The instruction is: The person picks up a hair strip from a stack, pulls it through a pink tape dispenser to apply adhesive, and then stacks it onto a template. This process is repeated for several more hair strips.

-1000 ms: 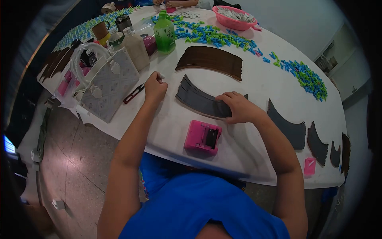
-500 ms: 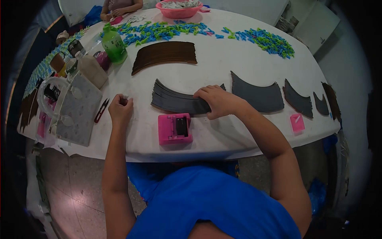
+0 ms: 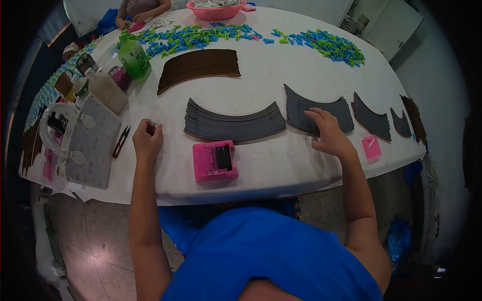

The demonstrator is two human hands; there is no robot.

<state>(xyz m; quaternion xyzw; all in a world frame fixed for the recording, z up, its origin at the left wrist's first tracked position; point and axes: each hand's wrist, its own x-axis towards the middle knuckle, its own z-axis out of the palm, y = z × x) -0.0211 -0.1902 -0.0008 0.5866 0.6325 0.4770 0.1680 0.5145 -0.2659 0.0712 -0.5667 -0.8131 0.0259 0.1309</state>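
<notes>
My left hand rests on the white table with its fingers curled closed; a small pale bit shows at the fingertips, too small to name. My right hand, fingers apart and holding nothing, hovers over or touches the lower edge of a dark grey curved stack of thin strips. Left of it lies a longer fanned dark grey stack. In front of that stands a pink box-like holder with a black roller. A small open pink box with a white piece inside is right of my right hand.
Smaller dark pieces lie to the right, and a brown fanned stack farther back. Blue and green clips cover the far side. At left are thread snips, a grey bag and a green bottle. Another person sits opposite.
My right hand has left the longer grey stack and moved right to the neighbouring one. My left hand stays closed in place. The whole view has shifted slightly.
</notes>
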